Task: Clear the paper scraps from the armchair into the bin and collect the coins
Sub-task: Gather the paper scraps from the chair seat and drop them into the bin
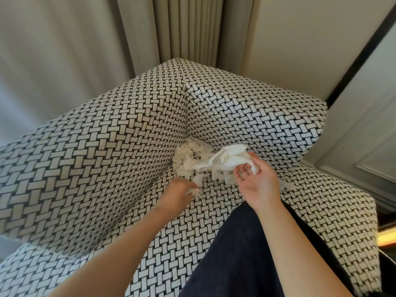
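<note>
Both hands work at the back corner of the armchair (107, 146) seat. The right hand (256, 183) is palm-up, its fingers (246, 168) curled around a wad of white paper scraps (227, 159); the wad sits against the fingertips and spills away from them toward the corner. The left hand (177, 192) is knuckles-up on the seat with its fingertips pinched on a small white scrap (194, 191). The remaining pile of scraps (186, 159) lies just beyond both sets of fingertips, packed into the seam where seat meets backrest and armrest; its long axis appears to run from the left fingertips up and across toward the right ones. Judgement: the left hand is nearer the low end of the pile, the right hand nearer the top but already loaded. No coins are visible, and none can be told apart among the paper. The bin is not in view.
</note>
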